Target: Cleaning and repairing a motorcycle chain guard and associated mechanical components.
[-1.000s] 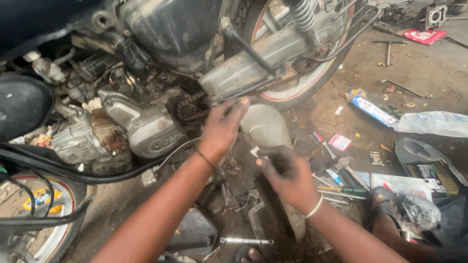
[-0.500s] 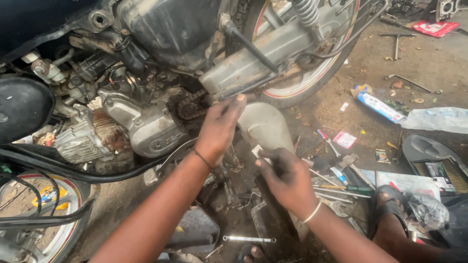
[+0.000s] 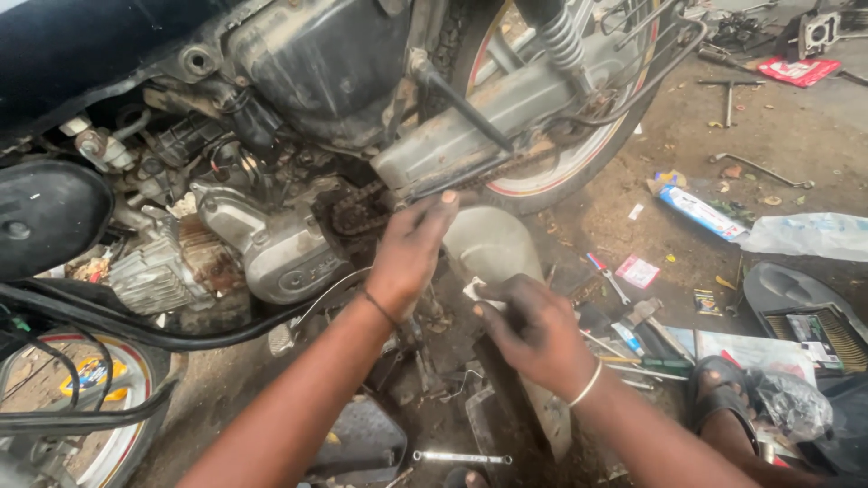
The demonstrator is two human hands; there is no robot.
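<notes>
The left hand [image 3: 409, 258] rests its fingers together against the drive chain [image 3: 362, 212], while the right hand [image 3: 533, 330] has fingers clamped on the grey chain cover [image 3: 488, 244] just below

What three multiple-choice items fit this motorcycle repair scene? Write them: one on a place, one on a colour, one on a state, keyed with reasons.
1. Where is the left hand?
A. at the drive chain
B. on the front tyre
C. flat on the ground

2. What colour is the bangle on the right wrist?
A. red
B. white
C. green

3. How is the small wrench at the bottom edge?
A. held in the right hand
B. hanging from the motorcycle
C. lying loose on the ground

Key: 1 A, its fingertips reach the chain beside the engine casing. 2 B, a pale white band rings the wrist. 3 C, it lies apart from both hands.
</notes>
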